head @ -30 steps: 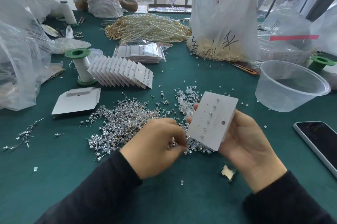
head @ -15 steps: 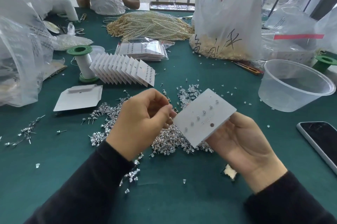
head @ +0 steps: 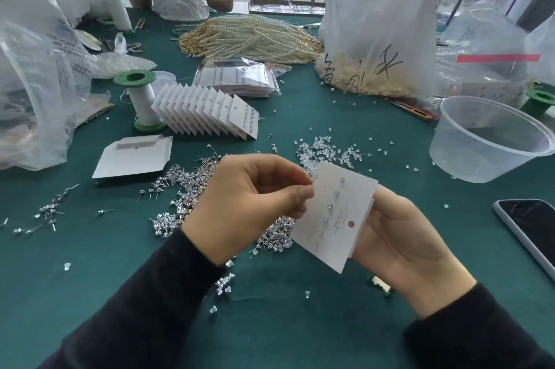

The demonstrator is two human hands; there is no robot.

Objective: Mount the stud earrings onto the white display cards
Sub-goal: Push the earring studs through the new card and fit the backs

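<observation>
Now | a stud (head: 312,181) has been lifted off the pile (head: 180,188) and is pinched by the left hand (head: 249,203) | display card (head: 336,218) gripped in the right hand (head: 399,242), re-angled | stud brought to its upper-left edge | insertion judged imminent, second column unfilled

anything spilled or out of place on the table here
Yes: stray studs lie scattered at the left edge of the table, apart from the main stud pile, and clear earring backs are strewn beside the left sleeve.
</observation>
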